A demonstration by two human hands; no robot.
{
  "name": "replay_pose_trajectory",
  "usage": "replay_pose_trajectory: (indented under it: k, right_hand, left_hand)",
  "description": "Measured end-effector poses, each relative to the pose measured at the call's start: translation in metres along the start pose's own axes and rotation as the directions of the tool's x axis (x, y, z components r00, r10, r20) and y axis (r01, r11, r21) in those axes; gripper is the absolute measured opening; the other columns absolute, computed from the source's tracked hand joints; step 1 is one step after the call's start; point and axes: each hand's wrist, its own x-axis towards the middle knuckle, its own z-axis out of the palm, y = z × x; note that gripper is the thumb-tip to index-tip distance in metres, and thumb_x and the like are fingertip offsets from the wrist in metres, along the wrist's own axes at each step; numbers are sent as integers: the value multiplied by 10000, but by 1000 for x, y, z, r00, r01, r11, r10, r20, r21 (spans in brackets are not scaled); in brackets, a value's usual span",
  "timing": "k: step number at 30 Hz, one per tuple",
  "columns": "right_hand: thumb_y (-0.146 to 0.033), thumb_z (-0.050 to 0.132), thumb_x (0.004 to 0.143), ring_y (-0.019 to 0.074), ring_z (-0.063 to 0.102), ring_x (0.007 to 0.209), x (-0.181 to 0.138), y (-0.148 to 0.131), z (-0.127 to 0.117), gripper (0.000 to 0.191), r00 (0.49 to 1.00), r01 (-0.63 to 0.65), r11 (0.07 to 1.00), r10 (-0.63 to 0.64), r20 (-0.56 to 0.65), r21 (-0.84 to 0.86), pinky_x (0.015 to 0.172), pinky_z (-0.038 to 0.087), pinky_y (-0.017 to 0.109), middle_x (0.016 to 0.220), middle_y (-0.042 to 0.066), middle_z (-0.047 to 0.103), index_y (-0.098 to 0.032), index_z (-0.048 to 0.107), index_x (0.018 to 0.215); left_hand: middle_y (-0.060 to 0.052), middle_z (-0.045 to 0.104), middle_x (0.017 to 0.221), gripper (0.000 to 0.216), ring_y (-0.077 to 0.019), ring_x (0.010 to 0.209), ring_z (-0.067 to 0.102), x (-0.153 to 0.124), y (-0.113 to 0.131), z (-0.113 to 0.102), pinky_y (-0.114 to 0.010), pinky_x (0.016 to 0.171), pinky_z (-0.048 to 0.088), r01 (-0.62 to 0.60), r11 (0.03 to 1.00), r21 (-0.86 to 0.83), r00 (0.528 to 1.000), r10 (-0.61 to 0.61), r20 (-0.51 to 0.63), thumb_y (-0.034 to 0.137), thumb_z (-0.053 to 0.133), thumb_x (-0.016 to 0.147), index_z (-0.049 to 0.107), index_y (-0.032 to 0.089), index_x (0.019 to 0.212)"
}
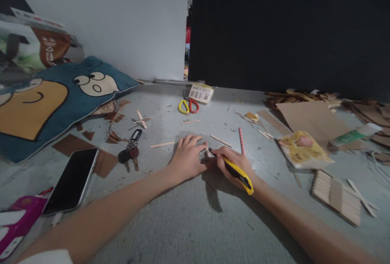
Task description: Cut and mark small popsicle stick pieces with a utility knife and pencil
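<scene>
My right hand [233,164] is closed around a yellow utility knife [239,172], its tip pointing left toward my other hand. Just left of the blade end, my left hand [190,158] rests on the table, thumb and index finger pinching a small wooden craft stick [207,151]. Part of that stick is hidden by the fingers. Close by lie a loose craft stick [221,140] beyond the knife and another stick [162,144] left of my left hand. A red patterned pencil-like rod [241,140] lies just beyond my right hand.
Scissors [188,105] and a small package [201,93] lie at the back. To the left are keys [131,154], a phone [71,180] and a blue cushion [70,101]. On the right lie a yellow packet [304,150], a glue tube [355,134], cardboard [310,120] and bundled sticks [335,197].
</scene>
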Motion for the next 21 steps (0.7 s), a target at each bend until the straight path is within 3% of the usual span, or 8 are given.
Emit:
replay_pose_trajectory:
  k: [13, 21]
  right_hand:
    - [-203, 461, 1034, 149, 708, 649, 3, -1, 2, 136, 999, -2, 1000, 1, 54, 24, 636, 562, 255, 833, 25, 718, -236, 592, 1044]
    - [-270, 470, 1038, 169, 682, 644, 16, -2, -3, 139, 988, -132, 987, 124, 90, 88, 631, 538, 267, 757, 21, 699, -234, 569, 948]
  left_hand:
    - [-100, 613, 1493, 490, -357, 1415, 482, -1, 1, 0, -539, 1141, 412, -3, 1000, 10, 1000, 3, 16, 432, 774, 861, 734, 245, 1312]
    - [-108, 612, 1485, 527, -361, 1413, 476, 2, -1, 2, -546, 1152, 396, 0, 1000, 15, 1000, -1, 9, 527, 770, 877, 733, 244, 1320]
